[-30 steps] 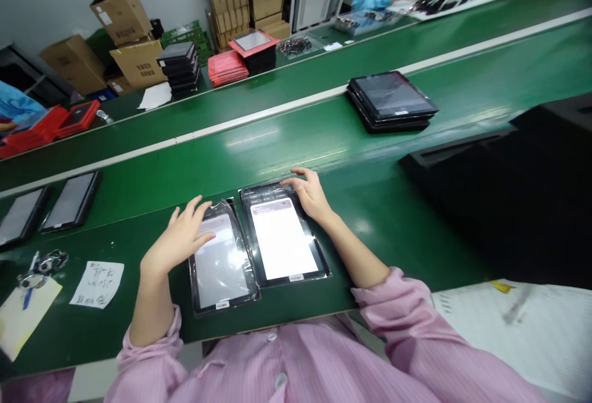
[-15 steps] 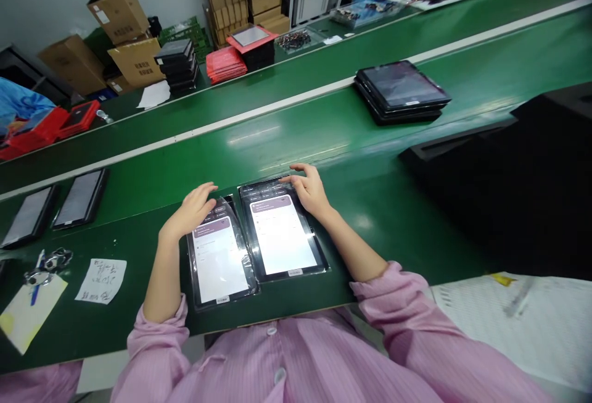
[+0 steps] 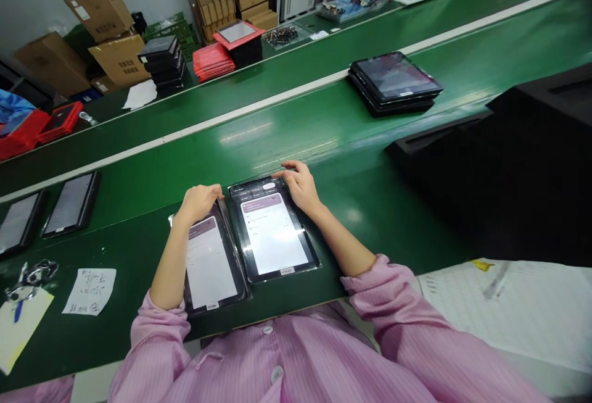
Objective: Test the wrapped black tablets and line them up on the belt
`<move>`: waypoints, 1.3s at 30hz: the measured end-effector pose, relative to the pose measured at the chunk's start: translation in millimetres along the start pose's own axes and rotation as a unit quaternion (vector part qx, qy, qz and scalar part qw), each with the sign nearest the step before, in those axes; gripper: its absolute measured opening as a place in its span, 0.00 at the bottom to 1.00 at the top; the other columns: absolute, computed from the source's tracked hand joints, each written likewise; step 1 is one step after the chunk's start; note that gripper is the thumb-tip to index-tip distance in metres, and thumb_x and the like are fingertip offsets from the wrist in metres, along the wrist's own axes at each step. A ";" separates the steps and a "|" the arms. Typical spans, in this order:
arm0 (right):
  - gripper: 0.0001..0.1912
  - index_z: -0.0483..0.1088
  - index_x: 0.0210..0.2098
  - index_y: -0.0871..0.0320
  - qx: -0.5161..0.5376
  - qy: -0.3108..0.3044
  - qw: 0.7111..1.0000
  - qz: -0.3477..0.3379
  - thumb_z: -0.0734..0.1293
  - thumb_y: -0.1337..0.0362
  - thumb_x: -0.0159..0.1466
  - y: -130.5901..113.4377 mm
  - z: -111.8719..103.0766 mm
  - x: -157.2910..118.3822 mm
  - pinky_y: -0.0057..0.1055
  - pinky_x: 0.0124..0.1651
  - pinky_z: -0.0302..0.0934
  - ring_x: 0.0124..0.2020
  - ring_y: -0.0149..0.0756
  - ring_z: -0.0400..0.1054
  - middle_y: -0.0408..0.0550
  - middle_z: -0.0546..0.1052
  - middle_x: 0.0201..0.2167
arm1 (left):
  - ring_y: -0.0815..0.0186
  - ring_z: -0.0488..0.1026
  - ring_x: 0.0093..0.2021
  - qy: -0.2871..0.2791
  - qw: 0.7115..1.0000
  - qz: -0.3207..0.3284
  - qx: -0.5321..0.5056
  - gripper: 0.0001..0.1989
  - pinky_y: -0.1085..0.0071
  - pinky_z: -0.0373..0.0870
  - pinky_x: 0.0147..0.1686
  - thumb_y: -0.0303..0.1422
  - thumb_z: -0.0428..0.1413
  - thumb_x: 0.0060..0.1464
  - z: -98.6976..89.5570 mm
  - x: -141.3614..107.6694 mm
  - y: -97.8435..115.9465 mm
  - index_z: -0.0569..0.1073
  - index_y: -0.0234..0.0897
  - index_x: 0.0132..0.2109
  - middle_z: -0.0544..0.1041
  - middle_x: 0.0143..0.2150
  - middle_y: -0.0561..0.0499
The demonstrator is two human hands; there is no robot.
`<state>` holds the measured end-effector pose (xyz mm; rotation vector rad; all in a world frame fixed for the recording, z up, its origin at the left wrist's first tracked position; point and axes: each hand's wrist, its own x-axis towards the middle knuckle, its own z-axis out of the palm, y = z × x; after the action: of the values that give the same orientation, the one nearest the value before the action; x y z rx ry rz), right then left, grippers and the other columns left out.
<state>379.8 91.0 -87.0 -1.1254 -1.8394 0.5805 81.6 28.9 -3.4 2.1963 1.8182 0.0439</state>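
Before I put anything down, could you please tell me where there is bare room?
Bare worktop shows between the right hand and the large black object; another patch, beyond the left hand, lies between the tablet stack and the far-left tablets. It is crowded at the two lit tablets, with both hands there.

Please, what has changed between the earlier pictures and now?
The left hand moved forward and rightward; spread earlier, it is now curled at the top of the left tablet. The stack of tablets slid slightly right along the belt. The right hand stayed at the top of the right tablet.
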 end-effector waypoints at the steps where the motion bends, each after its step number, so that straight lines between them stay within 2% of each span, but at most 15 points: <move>1: 0.32 0.80 0.45 0.54 0.002 0.002 1.000 0.008 0.49 0.47 0.73 1.3 1.1 0.5 0.45 0.60 0.59 0.53 0.47 0.66 0.54 0.73 0.49 | 0.56 0.76 0.40 0.002 1.000 0.004 -0.007 0.37 0.67 0.64 0.37 0.49 0.25 0.68 -0.7 -0.5 -1.1 0.77 0.42 0.40 0.82 0.39 0.49; 3: 0.29 0.77 0.49 0.55 -0.001 0.004 0.999 0.034 0.50 0.48 0.73 4.2 3.2 1.7 0.45 0.59 0.59 0.53 0.47 0.67 0.55 0.75 0.48 | 0.57 0.76 0.40 -0.002 1.000 0.012 -0.018 0.37 0.68 0.63 0.37 0.49 0.25 0.68 -0.7 -0.2 -2.1 0.76 0.43 0.40 0.82 0.41 0.50; 5: 0.26 0.75 0.50 0.58 -0.011 -0.007 0.997 0.077 0.52 0.50 0.73 6.6 4.6 3.0 0.43 0.57 0.61 0.51 0.48 0.69 0.56 0.77 0.46 | 0.57 0.76 0.39 -0.015 1.000 0.018 -0.011 0.37 0.68 0.64 0.38 0.49 0.25 0.68 0.6 1.5 -1.5 0.78 0.43 0.41 0.82 0.37 0.49; 9: 0.21 0.75 0.40 0.60 -0.032 -0.053 0.988 0.143 0.55 0.54 0.72 5.6 3.6 4.2 0.38 0.48 0.63 0.43 0.46 0.72 0.56 0.80 0.40 | 0.56 0.76 0.41 -0.026 0.999 0.025 0.021 0.36 0.64 0.67 0.45 0.47 0.27 0.69 2.9 3.6 4.0 0.79 0.40 0.42 0.79 0.31 0.47; 11: 0.20 0.75 0.37 0.59 -0.049 -0.062 0.987 0.142 0.56 0.55 0.72 1.8 2.1 3.6 0.36 0.46 0.63 0.41 0.44 0.72 0.55 0.80 0.38 | 0.55 0.77 0.45 -0.029 0.999 0.026 0.016 0.34 0.61 0.66 0.52 0.45 0.28 0.69 1.9 1.7 8.0 0.78 0.40 0.44 0.81 0.35 0.47; 13: 0.21 0.75 0.35 0.58 -0.077 -0.064 0.987 0.128 0.55 0.56 0.72 -3.5 1.2 2.1 0.36 0.44 0.62 0.39 0.44 0.72 0.54 0.80 0.36 | 0.54 0.76 0.50 -0.033 0.999 0.016 -0.010 0.31 0.59 0.67 0.55 0.46 0.31 0.69 0.1 -1.9 11.6 0.75 0.39 0.54 0.82 0.44 0.46; 15: 0.21 0.75 0.35 0.57 -0.105 -0.067 0.986 0.114 0.55 0.57 0.73 -9.1 1.6 0.0 0.36 0.44 0.62 0.39 0.44 0.72 0.54 0.79 0.36 | 0.53 0.75 0.55 -0.037 0.998 0.006 -0.044 0.30 0.56 0.66 0.57 0.48 0.33 0.69 -1.2 -6.0 13.4 0.66 0.38 0.64 0.80 0.53 0.44; 17: 0.20 0.77 0.37 0.57 -0.119 -0.065 0.985 0.108 0.55 0.58 0.72 -13.5 3.3 -2.4 0.36 0.45 0.63 0.41 0.45 0.72 0.55 0.79 0.37 | 0.56 0.71 0.61 -0.045 0.997 0.018 -0.065 0.31 0.52 0.57 0.65 0.48 0.32 0.70 -0.4 -9.0 12.7 0.61 0.37 0.69 0.76 0.60 0.43; 20: 0.19 0.78 0.41 0.57 -0.107 -0.045 0.987 0.111 0.57 0.58 0.71 -15.0 6.8 -4.9 0.38 0.48 0.64 0.44 0.46 0.72 0.56 0.79 0.41 | 0.59 0.64 0.68 -0.066 0.994 0.050 -0.065 0.33 0.49 0.40 0.71 0.48 0.30 0.70 5.0 -10.3 8.3 0.63 0.36 0.68 0.69 0.67 0.43; 23: 0.20 0.78 0.41 0.56 -0.039 -0.023 0.992 0.116 0.56 0.57 0.71 -10.0 8.8 -4.1 0.39 0.52 0.64 0.46 0.46 0.72 0.55 0.79 0.43 | 0.59 0.61 0.69 -0.082 0.993 0.055 -0.067 0.34 0.48 0.41 0.71 0.49 0.29 0.70 11.3 -8.7 3.7 0.63 0.37 0.68 0.65 0.69 0.44; 27: 0.22 0.78 0.39 0.55 0.127 0.017 0.982 0.137 0.57 0.50 0.70 -3.6 8.7 0.6 0.43 0.61 0.60 0.53 0.46 0.70 0.52 0.79 0.48 | 0.58 0.62 0.68 -0.086 0.993 0.043 -0.074 0.35 0.50 0.44 0.71 0.51 0.30 0.69 13.4 -7.6 1.3 0.65 0.37 0.67 0.67 0.68 0.45; 31: 0.26 0.76 0.44 0.56 0.354 -0.005 0.916 0.189 0.58 0.43 0.67 -5.6 8.8 3.4 0.43 0.57 0.64 0.53 0.47 0.71 0.52 0.79 0.50 | 0.55 0.64 0.67 -0.077 0.991 0.030 -0.103 0.35 0.55 0.54 0.68 0.54 0.33 0.68 12.4 -8.3 1.4 0.68 0.38 0.66 0.67 0.68 0.45; 33: 0.26 0.75 0.47 0.56 0.401 -0.027 0.894 0.199 0.59 0.43 0.66 -5.4 9.2 4.0 0.42 0.55 0.65 0.51 0.47 0.72 0.52 0.79 0.50 | 0.55 0.64 0.67 -0.076 0.989 0.017 -0.127 0.35 0.56 0.57 0.67 0.55 0.35 0.67 12.2 -7.9 0.8 0.69 0.39 0.65 0.68 0.68 0.46; 35: 0.25 0.74 0.47 0.55 0.373 -0.034 0.904 0.208 0.59 0.43 0.67 -1.8 9.2 5.2 0.42 0.57 0.64 0.53 0.46 0.71 0.51 0.78 0.51 | 0.54 0.65 0.67 -0.079 0.986 0.007 -0.147 0.35 0.57 0.58 0.67 0.55 0.36 0.67 11.3 -6.8 -1.4 0.69 0.40 0.65 0.68 0.67 0.47; 39: 0.27 0.76 0.42 0.54 0.178 -0.035 0.964 0.195 0.54 0.43 0.71 9.7 5.0 8.0 0.45 0.62 0.57 0.59 0.45 0.64 0.51 0.76 0.50 | 0.54 0.62 0.68 -0.107 0.981 0.037 -0.159 0.34 0.56 0.56 0.68 0.56 0.41 0.65 4.2 -6.5 -16.7 0.66 0.41 0.67 0.65 0.69 0.47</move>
<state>378.4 102.9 -93.2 -1.2318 -1.4921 1.1425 65.2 24.5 -10.4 1.9610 1.4982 0.1019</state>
